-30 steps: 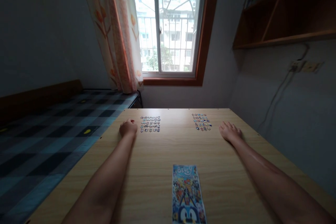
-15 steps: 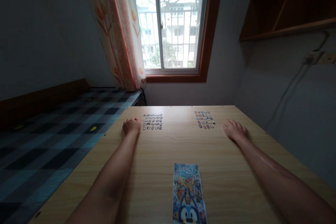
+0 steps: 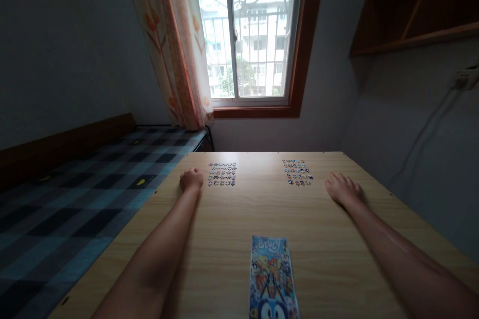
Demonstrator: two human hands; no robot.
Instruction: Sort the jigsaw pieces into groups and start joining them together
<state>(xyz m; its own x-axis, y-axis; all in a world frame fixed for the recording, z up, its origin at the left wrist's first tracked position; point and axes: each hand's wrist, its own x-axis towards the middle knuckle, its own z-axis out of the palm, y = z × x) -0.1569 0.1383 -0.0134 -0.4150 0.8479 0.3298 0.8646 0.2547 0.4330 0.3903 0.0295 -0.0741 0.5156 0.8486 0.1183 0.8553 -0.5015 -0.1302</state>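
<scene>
My left hand (image 3: 191,179) rests on the far left of the wooden table, its fingers curled in, with nothing seen in it. Just to its right lie several rows of small jigsaw pieces (image 3: 222,175), spaced apart. A second group of jigsaw pieces (image 3: 298,173) is laid out in rows on the right half. My right hand (image 3: 342,188) lies on the tabletop to the right of that group, palm down, fingers stretched out, holding nothing. Nearer to me, between my forearms, is a colourful "Bluey" picture sheet (image 3: 274,276), its lower end cut off by the view.
The light wooden table (image 3: 239,214) reaches toward a window (image 3: 258,35) with a flowered curtain (image 3: 175,50). On the left stands a bed with a checked cover (image 3: 86,194). A wooden shelf (image 3: 419,35) hangs at the upper right, above a cable and socket (image 3: 466,79).
The view has turned slightly left, so everything sits a little further right. Both hands keep their places on the table, and the jigsaw pieces and picture sheet have not moved.
</scene>
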